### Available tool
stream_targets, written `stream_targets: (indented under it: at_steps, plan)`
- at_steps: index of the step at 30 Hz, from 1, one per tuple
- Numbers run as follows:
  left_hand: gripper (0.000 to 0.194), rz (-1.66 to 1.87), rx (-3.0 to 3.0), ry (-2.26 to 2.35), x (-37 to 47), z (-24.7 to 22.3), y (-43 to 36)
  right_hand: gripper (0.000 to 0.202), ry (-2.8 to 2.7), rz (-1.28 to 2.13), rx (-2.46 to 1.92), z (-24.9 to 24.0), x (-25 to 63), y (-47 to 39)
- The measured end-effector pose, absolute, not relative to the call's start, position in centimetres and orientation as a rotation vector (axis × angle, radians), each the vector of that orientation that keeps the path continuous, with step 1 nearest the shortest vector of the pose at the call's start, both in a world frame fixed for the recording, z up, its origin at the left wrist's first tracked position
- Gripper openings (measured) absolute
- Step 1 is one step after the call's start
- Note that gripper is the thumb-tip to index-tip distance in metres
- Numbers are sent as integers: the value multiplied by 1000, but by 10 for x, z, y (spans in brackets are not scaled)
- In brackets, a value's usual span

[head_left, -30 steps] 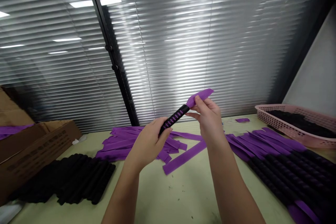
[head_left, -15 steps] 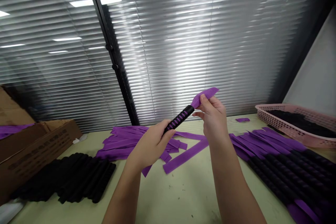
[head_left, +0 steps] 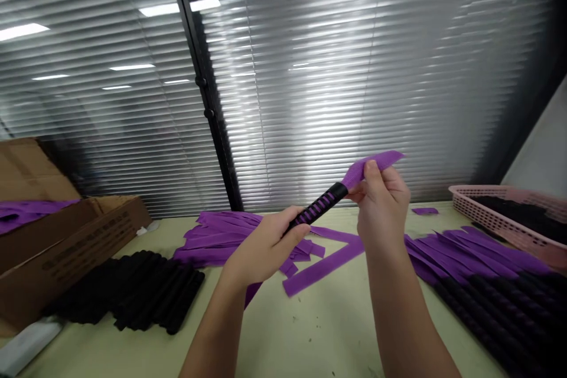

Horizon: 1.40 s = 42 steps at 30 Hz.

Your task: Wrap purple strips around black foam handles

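An open box (head_left: 84, 242) stands at the left, purple fabric (head_left: 31, 212) inside it; beside it black tubes (head_left: 155, 289) lie on the table (head_left: 319, 336). Next comes a heap of straps (head_left: 212, 242), partly behind the left hand (head_left: 261, 251), which is wrapped around the lower end of a slotted tube (head_left: 322, 205). That tube tilts up rightward above the table, a purple band (head_left: 354, 172) emerging from its top, pinched by the right hand (head_left: 381, 209). Farther right lie strapped tubes (head_left: 487, 313), near a pink basket (head_left: 500, 229).
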<state>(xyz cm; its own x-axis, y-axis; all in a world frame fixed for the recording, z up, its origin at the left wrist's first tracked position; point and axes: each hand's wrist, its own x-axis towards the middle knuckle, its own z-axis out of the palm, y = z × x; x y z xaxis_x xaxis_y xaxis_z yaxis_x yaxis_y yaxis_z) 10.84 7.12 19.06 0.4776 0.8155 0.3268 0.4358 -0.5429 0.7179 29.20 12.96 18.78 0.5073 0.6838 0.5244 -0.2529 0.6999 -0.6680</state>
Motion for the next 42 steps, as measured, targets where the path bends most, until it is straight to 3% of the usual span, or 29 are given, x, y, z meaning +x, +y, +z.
stream_targets:
  at_steps: [11, 20, 27, 31, 42]
  plan:
    - [32, 1079, 2198, 1059, 107, 190, 70, 28, -1046, 890, -516, 193, 295, 117]
    - [27, 989, 2134, 997, 113, 192, 69, 23, -956, 760, -428, 189, 290, 123]
    - [37, 971, 2103, 861, 108, 193, 65, 32, -1154, 937, -315, 193, 303, 118]
    - [39, 959, 2060, 785, 110, 192, 65, 20, -1201, 819, -343, 192, 304, 112]
    - [38, 957, 2008, 755, 116, 186, 69, 13, -1037, 735, -287, 189, 295, 117]
